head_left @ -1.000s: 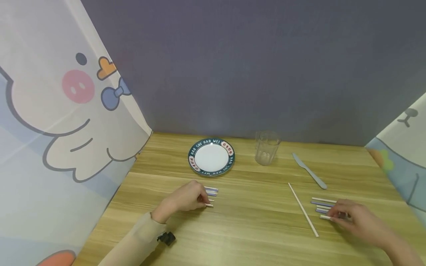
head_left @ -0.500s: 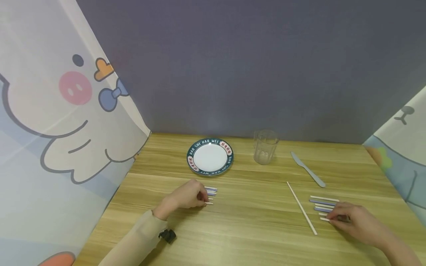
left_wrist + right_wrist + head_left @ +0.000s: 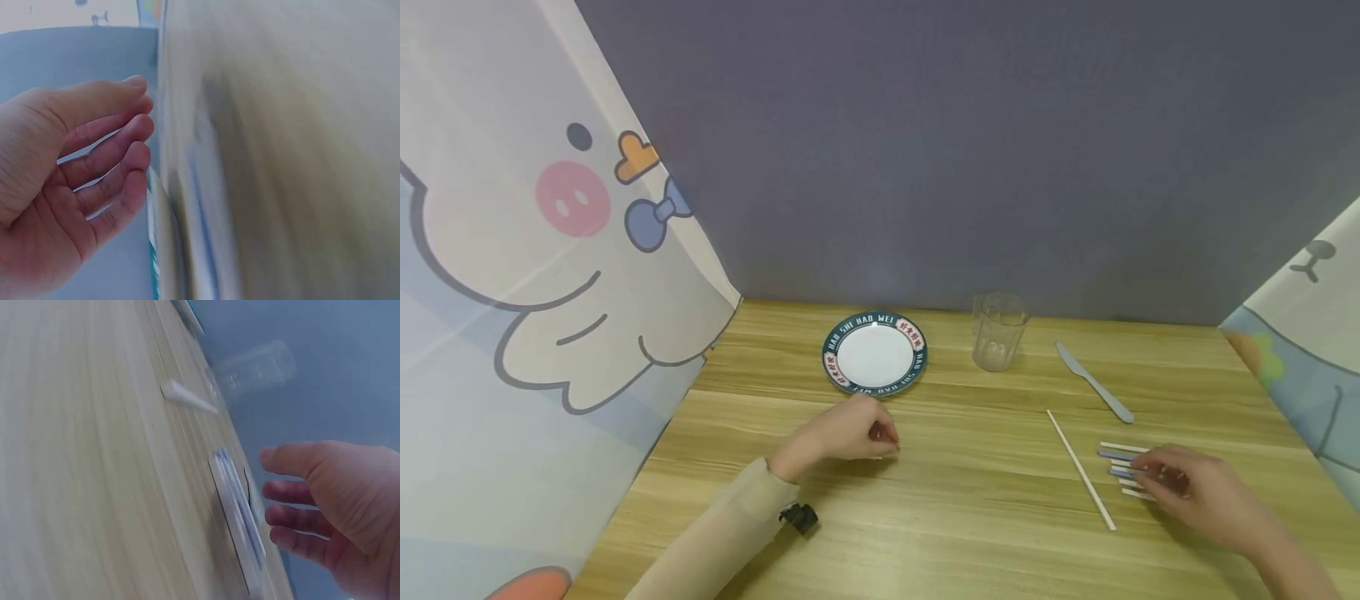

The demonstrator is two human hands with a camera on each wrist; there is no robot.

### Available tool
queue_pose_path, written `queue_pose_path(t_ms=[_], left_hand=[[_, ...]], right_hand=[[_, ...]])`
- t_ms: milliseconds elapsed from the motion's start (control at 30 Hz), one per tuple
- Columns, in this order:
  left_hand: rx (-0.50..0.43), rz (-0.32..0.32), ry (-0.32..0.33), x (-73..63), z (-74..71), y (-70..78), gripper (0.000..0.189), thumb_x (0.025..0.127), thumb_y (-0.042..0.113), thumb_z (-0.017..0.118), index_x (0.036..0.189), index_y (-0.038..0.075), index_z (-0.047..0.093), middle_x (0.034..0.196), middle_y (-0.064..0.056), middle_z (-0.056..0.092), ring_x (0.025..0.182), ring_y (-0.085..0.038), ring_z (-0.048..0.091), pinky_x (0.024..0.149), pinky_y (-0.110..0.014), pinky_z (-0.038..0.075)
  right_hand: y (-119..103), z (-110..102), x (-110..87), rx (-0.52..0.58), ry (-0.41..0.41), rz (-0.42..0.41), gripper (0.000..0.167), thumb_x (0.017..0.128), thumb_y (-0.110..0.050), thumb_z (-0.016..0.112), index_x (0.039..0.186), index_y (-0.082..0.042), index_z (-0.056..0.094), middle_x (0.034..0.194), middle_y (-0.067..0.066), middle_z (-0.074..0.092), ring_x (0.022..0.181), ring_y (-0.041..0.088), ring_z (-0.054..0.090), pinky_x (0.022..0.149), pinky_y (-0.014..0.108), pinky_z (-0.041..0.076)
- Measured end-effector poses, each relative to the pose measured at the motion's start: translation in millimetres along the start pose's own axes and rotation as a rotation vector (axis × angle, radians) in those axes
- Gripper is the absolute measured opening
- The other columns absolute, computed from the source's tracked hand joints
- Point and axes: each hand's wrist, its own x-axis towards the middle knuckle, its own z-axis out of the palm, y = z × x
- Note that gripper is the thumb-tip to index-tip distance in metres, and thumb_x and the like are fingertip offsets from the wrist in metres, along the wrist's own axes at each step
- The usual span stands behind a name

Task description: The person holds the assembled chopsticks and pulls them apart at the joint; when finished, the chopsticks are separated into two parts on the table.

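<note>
My left hand [image 3: 857,429] hovers over the table below the plate, fingers loosely curved and nothing between them. In the head view it hides the left group of sticks; the left wrist view shows blurred white and blue sticks [image 3: 203,212] lying beside the fingers. On the right, thin white and lavender sticks [image 3: 1118,455] lie side by side in a row. My right hand [image 3: 1187,490] is just above their right ends, covering part of them. The right wrist view shows its thumb and fingers apart and holding nothing, with the sticks [image 3: 234,512] on the wood beside them.
A longer white stick [image 3: 1078,467] lies slanted left of the right row. Behind it are a pale blue-grey knife [image 3: 1093,383] and a clear glass mug [image 3: 998,337]. A white plate with a teal rim [image 3: 917,367] stands at the back of the wooden table [image 3: 970,517].
My left hand has let go of the white stick and moved right and slightly up. My right hand has released the nearest stick in its row and shifted slightly away from the near edge.
</note>
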Motion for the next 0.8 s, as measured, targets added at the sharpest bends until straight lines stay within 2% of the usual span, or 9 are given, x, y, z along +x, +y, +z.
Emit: queue_pose_path(t_ms=[100,233,267,433,567,667,800], left_hand=[[0.031,0.054,-0.016,20.3,-2.7,16.2,0.007,0.096,0.019,0.08,0.098,0.014,0.084,0.087,0.008,0.078,0.07,0.007,0.058,0.071,-0.011,0.05],[0.055,0.074,-0.072,50.8,-2.4,37.9,0.014,0.097,0.023,0.08,0.105,0.013,0.083,0.09,0.007,0.079,0.073,0.006,0.059,0.07,-0.009,0.05],[0.059,0.077,-0.089,58.5,-1.5,43.0,0.016,0.097,0.024,0.08,0.107,0.013,0.083,0.091,0.006,0.079,0.073,0.005,0.06,0.074,-0.009,0.049],[0.1,0.136,-0.161,96.5,9.6,63.2,0.023,0.098,0.025,0.079,0.117,0.014,0.082,0.098,0.005,0.081,0.083,-0.001,0.068,0.08,-0.007,0.048],[0.151,0.169,-0.203,122.5,19.8,79.0,0.026,0.099,0.027,0.076,0.123,0.017,0.08,0.107,0.007,0.081,0.094,-0.001,0.07,0.083,-0.005,0.048],[0.162,0.181,-0.202,140.7,27.3,88.6,0.028,0.101,0.027,0.075,0.126,0.018,0.079,0.116,0.008,0.08,0.102,-0.002,0.07,0.088,-0.006,0.048],[0.177,0.198,-0.127,162.0,42.2,95.8,0.029,0.102,0.028,0.073,0.13,0.02,0.077,0.125,0.009,0.078,0.108,-0.003,0.07,0.092,-0.006,0.048]], right_hand=[[-10.7,1.1,7.7,-0.036,0.014,0.025,0.038,0.068,0.004,0.092,0.096,-0.016,0.076,0.077,-0.024,0.06,0.067,-0.014,0.049,0.055,0.007,0.042],[-27.5,5.2,16.6,-0.062,0.019,0.045,0.033,0.07,0.001,0.092,0.093,-0.018,0.076,0.074,-0.026,0.059,0.066,-0.015,0.049,0.055,0.007,0.042],[-31.4,6.8,18.0,-0.057,0.02,0.045,0.032,0.071,0.001,0.092,0.091,-0.018,0.076,0.074,-0.026,0.059,0.066,-0.015,0.048,0.055,0.007,0.042],[-44.2,15.1,20.6,-0.038,0.035,0.039,0.031,0.071,0.001,0.09,0.086,-0.021,0.074,0.072,-0.027,0.057,0.064,-0.015,0.045,0.053,0.008,0.038],[-48.7,20.5,20.0,-0.056,0.022,0.056,0.03,0.071,0.0,0.09,0.085,-0.02,0.073,0.07,-0.025,0.059,0.063,-0.015,0.046,0.052,0.009,0.04],[-52.2,23.4,20.3,-0.062,-0.008,0.083,0.027,0.073,-0.003,0.09,0.084,-0.02,0.073,0.068,-0.024,0.058,0.062,-0.014,0.043,0.051,0.013,0.04],[-56.7,27.0,23.6,-0.069,-0.001,0.078,0.027,0.073,-0.004,0.09,0.081,-0.021,0.071,0.068,-0.024,0.057,0.06,-0.014,0.041,0.051,0.012,0.038]])
